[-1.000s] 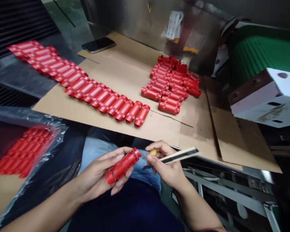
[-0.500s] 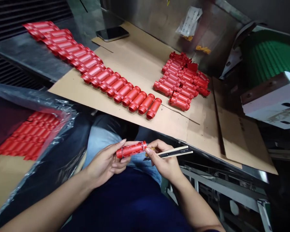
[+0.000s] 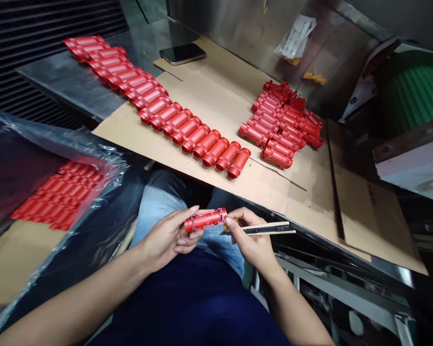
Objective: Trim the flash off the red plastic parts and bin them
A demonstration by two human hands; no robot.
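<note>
1. While my left hand is half curled, it has hold of a red tube above my lap — thumb along the top, fingers beneath — with the tube nearly level and its three-o'clock end slightly higher.
2. My right hand is nearly closed round a cutter, whose handle points to three o'clock. The cutter's dark tip sits just below the tube's three-o'clock end. My right thumb and fingertips reach that same end; whether they touch it, I cannot tell. A yellow patch shows among those fingers, too small to name.
3. Taking the tube as the clock's centre, a row of red tubes runs from one o'clock to between ten and eleven, lying partly on a cardboard sheet and partly on the bare dark surface.
4. Between one and two o'clock, a cluster of red parts lies on the cardboard sheet.
5. Near twelve, farther off, is a phone.
6. At nine, more red pieces lie beside clear plastic.
</note>
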